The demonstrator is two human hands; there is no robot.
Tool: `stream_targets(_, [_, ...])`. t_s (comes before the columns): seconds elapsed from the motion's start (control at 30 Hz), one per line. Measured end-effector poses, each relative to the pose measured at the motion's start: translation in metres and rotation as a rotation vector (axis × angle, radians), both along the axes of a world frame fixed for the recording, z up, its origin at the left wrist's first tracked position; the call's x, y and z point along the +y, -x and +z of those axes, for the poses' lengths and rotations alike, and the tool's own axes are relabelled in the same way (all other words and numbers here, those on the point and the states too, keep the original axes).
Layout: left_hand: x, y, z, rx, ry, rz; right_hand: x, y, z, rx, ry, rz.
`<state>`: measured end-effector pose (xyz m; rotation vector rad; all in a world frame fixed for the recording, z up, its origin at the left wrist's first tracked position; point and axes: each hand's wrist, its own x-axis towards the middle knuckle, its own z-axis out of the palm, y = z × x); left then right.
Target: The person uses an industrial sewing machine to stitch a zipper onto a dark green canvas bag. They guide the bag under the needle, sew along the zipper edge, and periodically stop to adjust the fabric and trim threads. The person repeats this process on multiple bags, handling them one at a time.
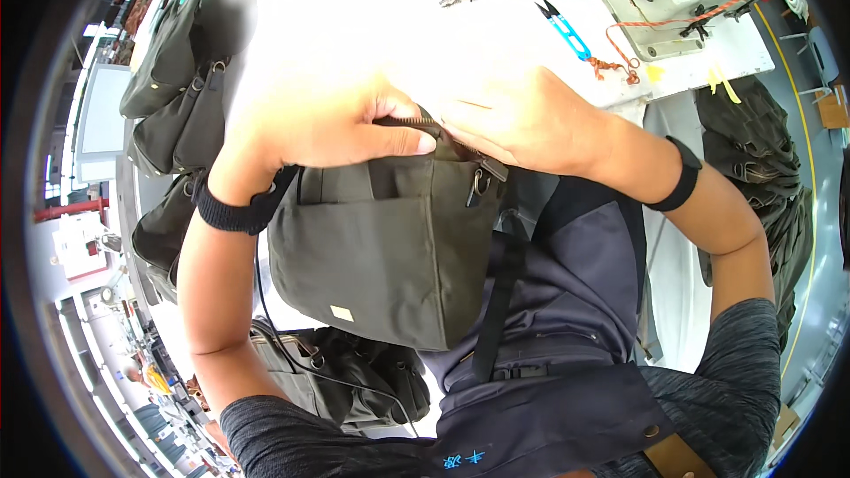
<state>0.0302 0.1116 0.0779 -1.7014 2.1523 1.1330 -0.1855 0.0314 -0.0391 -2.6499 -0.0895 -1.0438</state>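
Observation:
A dark olive fabric bag (359, 252) rests between my arms, its small pale label low on the front panel. Along its top edge runs a zipper (416, 121) with metallic teeth. My left hand (341, 128) is closed on that edge, the thumb lying across the cloth beside the teeth. On the other side of the zipper, my right hand (531, 124) has its fingers closed at the bag's top corner; exactly what they pinch is hidden. A metal ring with a short tab (479, 184) hangs from the bag's side, just below my right hand.
Blue-handled thread snips (567, 31) lie on the white table by an orange cord (620, 66). A sewing machine (655, 0) stands at the far right. Similar dark bags sit at the left (177, 124) and below (345, 372); dark fabric pieces (753, 150) hang at the right.

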Motion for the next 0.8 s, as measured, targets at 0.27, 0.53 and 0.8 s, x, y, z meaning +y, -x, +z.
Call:
stream_targets(0.27, [0.021,-0.003,0.017,0.172,0.089,0.027,0.002,0.009,0.047,-0.009,0.139,0.1])
stream_targets(0.53, [0.026,0.012,0.017,0.326,0.033,-0.079,0.01,0.016,0.056,0.087,0.267,0.314])
stream_targets(0.8, [0.015,0.013,0.012,0.363,0.006,-0.137,0.009,0.024,0.053,0.09,0.324,0.302])
